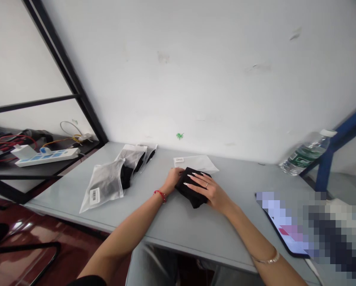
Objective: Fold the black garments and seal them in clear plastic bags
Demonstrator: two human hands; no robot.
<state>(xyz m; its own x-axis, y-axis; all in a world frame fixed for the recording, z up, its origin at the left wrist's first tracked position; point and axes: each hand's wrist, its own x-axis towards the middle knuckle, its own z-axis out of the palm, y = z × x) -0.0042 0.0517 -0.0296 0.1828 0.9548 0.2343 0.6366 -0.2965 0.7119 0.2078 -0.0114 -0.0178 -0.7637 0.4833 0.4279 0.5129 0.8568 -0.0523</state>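
A folded black cloth item (192, 190) is between my hands over the grey table. My left hand (175, 177) grips its left side, with the fingers partly hidden behind the cloth. Stretched across its top are the fingers of my right hand (209, 190), which clasps the right side; that thumb is out of sight. Just behind the cloth lies a frosted plastic bag (206, 162) with a small white label, looking flat. To the left, a frosted zip bag (104, 184) with a barcode label has black cloth showing at its opening.
More frosted bags (133, 153) with black contents lie behind the labelled one. A clear bottle (308, 153) leans at the back right, near a blue frame (326, 159). A lit tablet or phone (280, 222) rests at the right. On the left shelf sits a white power strip (48, 157).
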